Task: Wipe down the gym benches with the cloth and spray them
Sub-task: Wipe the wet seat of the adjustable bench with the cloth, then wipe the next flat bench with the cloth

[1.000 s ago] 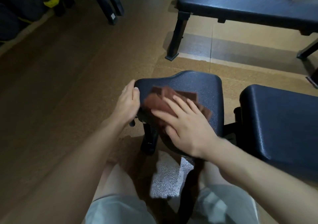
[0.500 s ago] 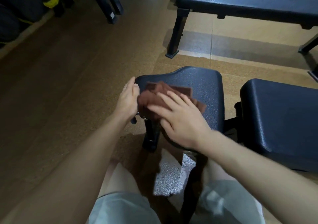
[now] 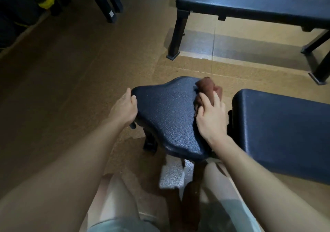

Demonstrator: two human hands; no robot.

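Observation:
A dark blue padded seat pad [image 3: 166, 110] of a gym bench sits just in front of me. My left hand [image 3: 125, 107] grips its left edge, thumb on top. My right hand [image 3: 211, 115] holds a bunched brown cloth [image 3: 208, 88] against the seat's far right corner, with fingers and thumb curled round the cloth. The bench's back pad [image 3: 285, 124] lies to the right of the seat, across a narrow gap. No spray bottle is in view.
A second flat bench [image 3: 250, 1] stands across the back on black legs [image 3: 176, 35]. Dark machine legs [image 3: 107, 5] and a yellow-and-black object [image 3: 47, 1] are at the top left. A textured metal foot plate [image 3: 172, 174] lies under the seat, between my knees. Brown floor stretches to the left.
My right hand has slid the cloth from the seat's left part to its far right corner, and the cloth has bunched up. My left hand stays on the left edge.

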